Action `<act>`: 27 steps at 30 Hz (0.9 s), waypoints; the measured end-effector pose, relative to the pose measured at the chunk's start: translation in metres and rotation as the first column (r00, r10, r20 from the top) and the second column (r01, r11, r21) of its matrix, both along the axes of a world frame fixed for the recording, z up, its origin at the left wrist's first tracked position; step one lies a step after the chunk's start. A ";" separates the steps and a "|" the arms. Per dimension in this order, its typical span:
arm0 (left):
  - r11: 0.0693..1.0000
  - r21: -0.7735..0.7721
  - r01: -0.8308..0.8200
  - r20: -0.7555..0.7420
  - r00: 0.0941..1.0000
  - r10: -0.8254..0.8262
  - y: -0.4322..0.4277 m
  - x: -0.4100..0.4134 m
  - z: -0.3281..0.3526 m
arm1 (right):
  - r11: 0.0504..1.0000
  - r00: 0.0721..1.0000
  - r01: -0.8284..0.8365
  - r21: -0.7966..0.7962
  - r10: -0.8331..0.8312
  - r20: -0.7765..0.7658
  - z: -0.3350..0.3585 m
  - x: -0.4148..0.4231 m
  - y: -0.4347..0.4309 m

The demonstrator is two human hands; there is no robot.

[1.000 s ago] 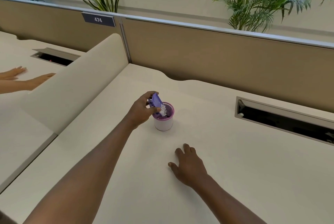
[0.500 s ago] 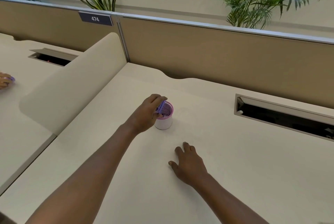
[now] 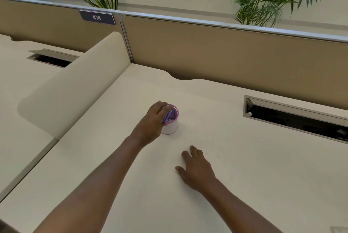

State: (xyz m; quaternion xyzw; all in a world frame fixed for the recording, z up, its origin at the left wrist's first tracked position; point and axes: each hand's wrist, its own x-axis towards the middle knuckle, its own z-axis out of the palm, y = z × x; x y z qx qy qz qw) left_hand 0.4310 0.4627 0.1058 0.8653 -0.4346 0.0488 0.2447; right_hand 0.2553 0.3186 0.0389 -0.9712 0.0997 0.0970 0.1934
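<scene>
The cup (image 3: 171, 128), small and white with a purple rim, stood upright near the middle of the desk (image 3: 254, 176). The left hand (image 3: 151, 121) was over its near-left side, fingers and thumb curled round a thin purple piece (image 3: 167, 118) held edge-on at the cup's mouth. The right hand (image 3: 197, 169) lay flat on the desk, fingers spread and grasping nothing, nearer the person and apart from the cup. Judged by its look, the cup was light plastic or card with a smooth, stiff wall, so it would tip or skid at a slight sideways knock, and nothing was steadying it. The safest hold seemed to be round the white wall below the rim, or the free right hand cupped against its base. The purple piece looked rigid and light, and a pinch on its outer end suited it. What lay inside the cup was too small to tell. The desk offered open room right of and in front of the cup. To the left the curved divider (image 3: 71, 89) rose near the forearm, the panel (image 3: 216, 52) closed the back, and the open cable slot (image 3: 293, 119) lay well off to the right, a gap worth avoiding.
</scene>
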 end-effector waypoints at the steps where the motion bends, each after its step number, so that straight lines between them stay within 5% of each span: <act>1: 1.000 0.008 -0.010 0.003 1.000 0.010 0.000 -0.001 0.001 | 1.000 1.000 -0.001 0.000 0.001 0.001 0.000 0.000 0.000; 21: 0.997 0.062 -0.035 0.046 0.998 0.032 -0.003 -0.007 -0.004 | 1.000 1.000 0.001 0.006 -0.001 0.007 -0.001 -0.001 0.000; 27: 0.993 -0.062 -0.100 -0.016 0.995 0.099 -0.004 -0.007 -0.005 | 1.000 1.000 -0.008 -0.016 0.008 0.000 -0.002 -0.001 -0.001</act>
